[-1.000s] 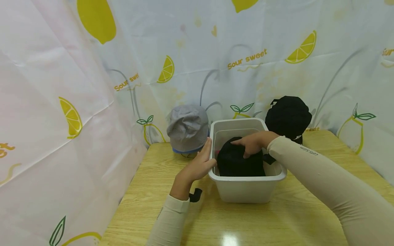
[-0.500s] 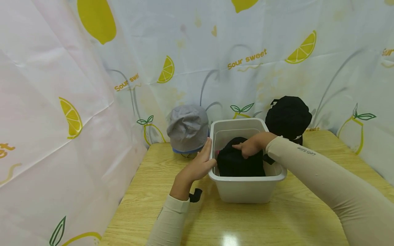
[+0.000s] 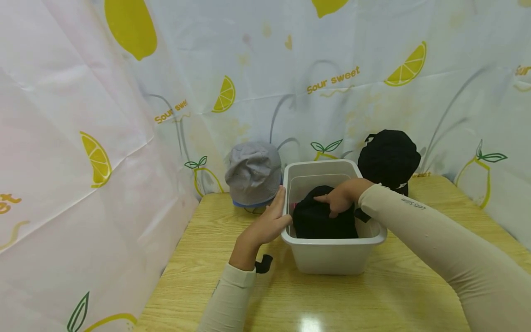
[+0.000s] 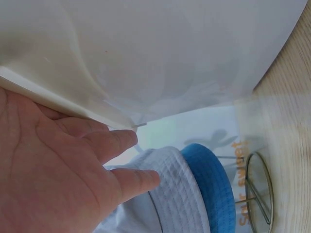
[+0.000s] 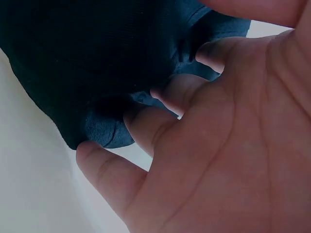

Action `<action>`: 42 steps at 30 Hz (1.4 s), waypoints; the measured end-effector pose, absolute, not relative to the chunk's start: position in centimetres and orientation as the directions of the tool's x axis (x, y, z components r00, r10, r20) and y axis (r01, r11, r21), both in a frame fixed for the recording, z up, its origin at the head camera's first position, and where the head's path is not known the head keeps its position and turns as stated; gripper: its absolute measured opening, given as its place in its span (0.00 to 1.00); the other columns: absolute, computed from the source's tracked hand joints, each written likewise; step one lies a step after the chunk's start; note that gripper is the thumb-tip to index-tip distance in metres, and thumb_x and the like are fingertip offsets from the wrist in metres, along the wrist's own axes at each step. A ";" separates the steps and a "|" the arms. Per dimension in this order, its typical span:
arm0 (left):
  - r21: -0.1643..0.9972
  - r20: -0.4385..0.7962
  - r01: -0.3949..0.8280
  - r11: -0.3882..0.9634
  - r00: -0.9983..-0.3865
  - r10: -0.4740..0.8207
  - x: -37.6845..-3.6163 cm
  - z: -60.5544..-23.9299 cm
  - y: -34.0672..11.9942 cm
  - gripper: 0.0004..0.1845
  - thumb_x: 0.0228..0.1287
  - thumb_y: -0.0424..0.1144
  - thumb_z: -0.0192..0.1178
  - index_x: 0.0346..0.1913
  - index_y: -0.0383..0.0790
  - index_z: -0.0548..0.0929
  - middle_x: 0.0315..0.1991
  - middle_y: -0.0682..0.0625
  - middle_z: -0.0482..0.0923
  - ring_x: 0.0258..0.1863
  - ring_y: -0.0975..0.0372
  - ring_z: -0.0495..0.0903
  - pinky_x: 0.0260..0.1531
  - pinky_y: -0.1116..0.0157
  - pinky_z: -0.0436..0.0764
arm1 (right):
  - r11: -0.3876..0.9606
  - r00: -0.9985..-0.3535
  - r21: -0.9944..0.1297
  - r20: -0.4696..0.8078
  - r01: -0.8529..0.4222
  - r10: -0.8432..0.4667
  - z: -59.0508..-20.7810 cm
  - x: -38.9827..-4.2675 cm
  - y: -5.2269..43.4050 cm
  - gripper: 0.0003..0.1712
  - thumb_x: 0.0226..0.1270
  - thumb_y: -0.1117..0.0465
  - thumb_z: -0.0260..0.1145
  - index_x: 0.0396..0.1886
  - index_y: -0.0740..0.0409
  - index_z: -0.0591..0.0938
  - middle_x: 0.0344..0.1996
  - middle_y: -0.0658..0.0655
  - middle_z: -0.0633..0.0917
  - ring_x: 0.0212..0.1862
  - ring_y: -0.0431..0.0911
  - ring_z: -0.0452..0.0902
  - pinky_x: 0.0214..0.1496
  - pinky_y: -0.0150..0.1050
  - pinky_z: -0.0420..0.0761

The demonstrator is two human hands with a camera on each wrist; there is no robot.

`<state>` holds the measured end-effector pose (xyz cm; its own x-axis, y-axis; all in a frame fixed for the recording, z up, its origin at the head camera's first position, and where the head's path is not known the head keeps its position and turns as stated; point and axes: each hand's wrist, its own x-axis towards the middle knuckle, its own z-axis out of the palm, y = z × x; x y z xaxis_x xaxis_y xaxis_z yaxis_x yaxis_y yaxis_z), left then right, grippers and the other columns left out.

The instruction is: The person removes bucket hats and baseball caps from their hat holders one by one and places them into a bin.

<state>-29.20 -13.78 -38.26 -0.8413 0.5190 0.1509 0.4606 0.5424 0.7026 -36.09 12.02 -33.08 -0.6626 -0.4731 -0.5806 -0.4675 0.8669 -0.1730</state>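
A black cloth hat (image 3: 321, 223) lies inside a white plastic bin (image 3: 332, 256) in the head view. My right hand (image 3: 342, 196) reaches over the bin's right rim and grips the hat. In the right wrist view, several fingers (image 5: 150, 121) bend into the edge of the dark cloth, with the tips partly hidden in its folds. On the left, my left hand (image 3: 267, 221) rests along the bin's rim, fingers extended. The left wrist view has that palm beside the bin wall, near a grey bucket hat (image 4: 177, 194) with a blue underside.
The grey hat sits on a wire stand (image 4: 260, 194) left of the bin. Another black hat (image 3: 387, 157) with a strap stands at the back right. A small reddish patch (image 3: 293, 205) shows inside the bin. A lemon-print curtain (image 3: 249, 60) hangs behind the wooden table (image 3: 199, 258).
My right hand has shifted slightly to the right on the black hat, and its index finger has drawn in a little. My left hand and the bin have stayed in place.
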 end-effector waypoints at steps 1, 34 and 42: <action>0.702 0.151 0.460 0.543 -0.842 0.518 -29.2 -38.3 -13.8 0.50 0.66 0.46 0.46 0.84 0.41 0.29 0.84 0.56 0.23 0.84 0.58 0.27 0.79 0.40 0.33 | 0.871 -0.671 -0.168 -0.575 -0.463 -0.468 -33.0 -36.0 12.1 0.49 0.76 0.52 0.64 0.86 0.43 0.48 0.82 0.67 0.56 0.79 0.64 0.57 0.79 0.63 0.56; 0.703 0.155 0.460 0.543 -0.844 0.513 -29.1 -38.2 -13.6 0.51 0.65 0.46 0.46 0.84 0.41 0.30 0.84 0.55 0.23 0.85 0.54 0.27 0.79 0.41 0.32 | 0.844 -0.727 -0.298 -0.430 -0.446 -0.536 -30.2 -36.0 13.8 0.46 0.76 0.67 0.61 0.86 0.46 0.51 0.82 0.64 0.55 0.79 0.65 0.53 0.78 0.69 0.54; 0.710 0.145 0.448 0.543 -0.848 0.510 -29.1 -38.3 -13.7 0.51 0.66 0.46 0.46 0.84 0.42 0.29 0.84 0.56 0.22 0.84 0.56 0.26 0.79 0.41 0.32 | 0.818 -0.729 -0.254 -0.371 -0.516 -0.575 -29.0 -36.2 14.7 0.42 0.76 0.69 0.57 0.85 0.56 0.54 0.80 0.68 0.60 0.79 0.65 0.56 0.77 0.66 0.59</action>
